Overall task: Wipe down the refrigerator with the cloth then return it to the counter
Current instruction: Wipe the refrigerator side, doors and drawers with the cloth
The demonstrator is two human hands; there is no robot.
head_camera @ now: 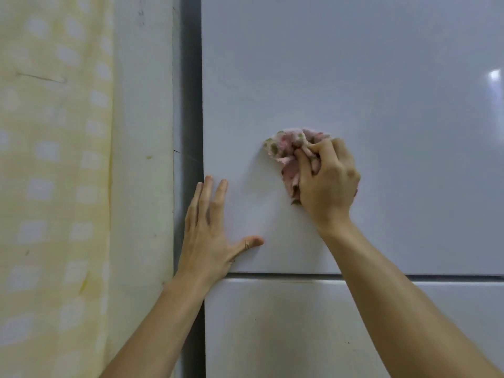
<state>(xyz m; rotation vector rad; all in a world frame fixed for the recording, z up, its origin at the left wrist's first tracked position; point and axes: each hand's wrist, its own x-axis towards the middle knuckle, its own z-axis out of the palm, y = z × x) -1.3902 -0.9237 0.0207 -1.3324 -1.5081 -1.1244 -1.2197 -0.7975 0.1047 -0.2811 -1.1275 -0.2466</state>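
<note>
Pink-and-green flowered fabric, soft and crumpled: the cloth [286, 151] is bunched into a wad under the right hand [327, 184]. That hand's fingers [324, 148] curl into the folds and pinch the wad against the refrigerator [409, 186]. The wad sits on the upper door [341, 77], in its lower left part, nearer the left edge than the right. It is well above the seam [272, 274] that parts this door from the lower door [300, 323]. Some cloth sticks out above and to the left of the knuckles; the rest is hidden under the palm.

The left hand [207, 236] lies flat on the same door, fingers straight, thumb out to the side. It is just beside the door's left edge and close above the seam, holds nothing, and is apart from the cloth.

The cloth looks light and limp, so it should follow the hand readily and slide easily over the glossy panel. A loose corner could flop free, so a hold over the middle of the bunch, as here, seems the sound one. The door looks smooth and stiff, with a glare spot [495, 76] near its right edge.

Left of the refrigerator runs a dark gap [192, 105], then a pale wall [141, 186] and a yellow checked covering [54, 186]. The counter is not in view.
</note>
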